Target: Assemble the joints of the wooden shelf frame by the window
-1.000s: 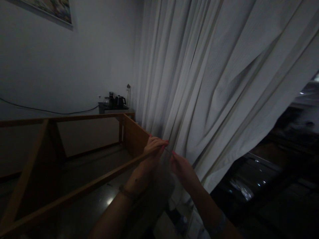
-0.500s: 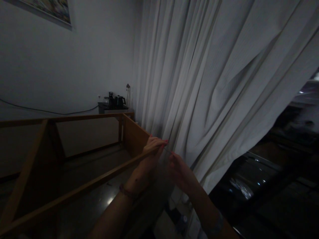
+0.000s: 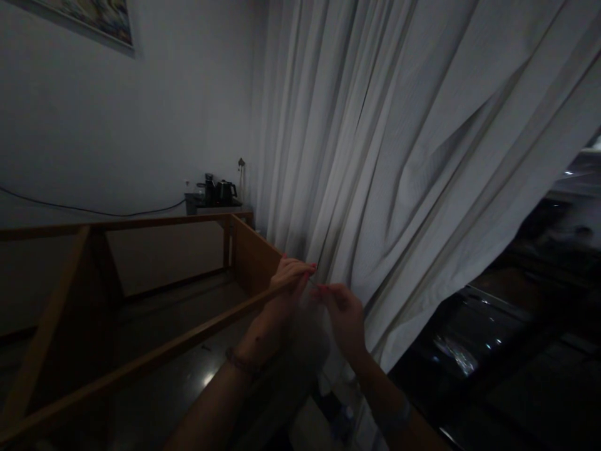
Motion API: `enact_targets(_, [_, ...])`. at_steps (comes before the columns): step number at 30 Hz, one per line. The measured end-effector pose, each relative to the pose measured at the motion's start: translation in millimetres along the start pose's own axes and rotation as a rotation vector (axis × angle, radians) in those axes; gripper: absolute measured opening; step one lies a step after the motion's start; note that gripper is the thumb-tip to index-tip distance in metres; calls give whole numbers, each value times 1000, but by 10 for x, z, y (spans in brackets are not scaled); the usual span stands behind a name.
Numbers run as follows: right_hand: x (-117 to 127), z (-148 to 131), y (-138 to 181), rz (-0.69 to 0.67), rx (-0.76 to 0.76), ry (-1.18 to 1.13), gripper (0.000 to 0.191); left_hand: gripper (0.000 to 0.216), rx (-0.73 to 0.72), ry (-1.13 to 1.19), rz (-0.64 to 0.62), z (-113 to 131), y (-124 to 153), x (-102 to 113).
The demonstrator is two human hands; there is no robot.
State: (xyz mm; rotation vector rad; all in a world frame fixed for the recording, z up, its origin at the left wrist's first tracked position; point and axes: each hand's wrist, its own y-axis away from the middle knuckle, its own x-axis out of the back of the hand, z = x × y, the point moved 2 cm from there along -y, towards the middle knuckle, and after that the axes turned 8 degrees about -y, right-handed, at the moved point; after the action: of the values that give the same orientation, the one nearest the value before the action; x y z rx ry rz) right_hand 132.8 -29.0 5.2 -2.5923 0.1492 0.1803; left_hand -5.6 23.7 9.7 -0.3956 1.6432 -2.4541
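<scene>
In a dim room a long white curtain [image 3: 399, 144] hangs in folds across the right half of the view. My left hand [image 3: 290, 283] is closed in a pinch at the corner of a wooden frame [image 3: 141, 363], right by the curtain's lower edge. My right hand [image 3: 342, 313] is beside it, fingers pinched together close to the left fingertips. A thin sheer fabric [image 3: 312, 338] seems to hang under the two hands; what they pinch is too small and dark to name.
A kettle and a coffee maker [image 3: 218, 191] stand on a small table at the back wall. A black cable [image 3: 94, 210] runs along the wall. A framed picture [image 3: 94, 19] hangs top left. Dark window glass [image 3: 493, 332] shows right of the curtain.
My right hand has moved slightly left and up, closer to the left fingertips. The curtain's lower right edge has shifted a little. My left hand stays put.
</scene>
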Motion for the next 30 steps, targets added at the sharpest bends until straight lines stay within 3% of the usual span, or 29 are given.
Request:
enact_targets(5, [-77, 100, -30, 79, -293, -488, 31, 19, -27, -25, -74, -61, 24, 13])
enact_targets(10, [-123, 223, 21, 167, -419, -772, 25, 26, -76, -72, -180, -114, 59, 41])
enact_targets(15, [-170, 266, 98, 267, -381, -764, 20, 24, -56, -59, -151, -77, 47, 49])
enact_targets(30, [-196, 230, 150, 286, -392, -738, 21, 24, -61, -48, -109, -48, 33, 36])
